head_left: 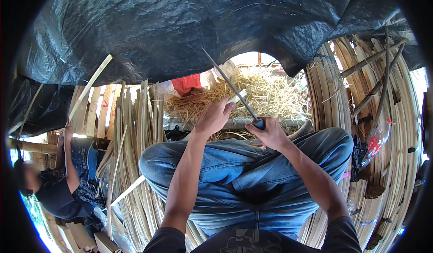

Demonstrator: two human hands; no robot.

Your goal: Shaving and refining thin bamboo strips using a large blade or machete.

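Note:
My left hand is closed around a pale strip of split wood or bamboo, whose short end sticks out past the fingers. In my right hand is a long knife with a dark handle. Its narrow, pointed blade slants up and to the left, passing close beside the strip's end. Whether the edge touches the strip, I cannot tell. Both hands are above my crossed legs in blue jeans. A pale strip shows left of my knee; whether it is the same piece is hidden.
Curly shavings are heaped ahead, beside a red cloth. A black tarp hangs low overhead. Slatted bamboo lies at both sides. At the left, another person holds a long strip. A plastic bottle is at the right.

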